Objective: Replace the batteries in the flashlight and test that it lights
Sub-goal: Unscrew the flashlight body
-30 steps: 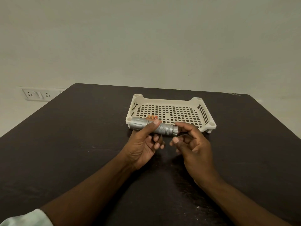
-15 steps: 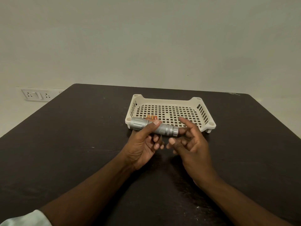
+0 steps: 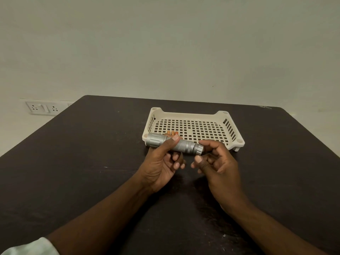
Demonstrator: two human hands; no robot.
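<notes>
Flashlight [image 3: 174, 145] gripped in left hand [image 3: 161, 162], right hand [image 3: 219, 162] fingers at tail cap, orange batteries [image 3: 172, 133] in perforated tray [image 3: 230, 126]

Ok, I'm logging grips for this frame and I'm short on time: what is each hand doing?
Left hand: closed around the flashlight, holding it sideways.
Right hand: fingers at the tail cap; whether it grips cannot be told.

A dark brown table [image 3: 77, 162] fills the lower half of the view, its matte top marked with faint pale scuffs and its far corners rounded. Behind it, from nine o'clock to three, rises a plain grey-white wall [image 3: 165, 43], dimly and evenly lit. At nine o'clock a white socket-and-switch plate [image 3: 41, 108] sits low on the wall.
</notes>
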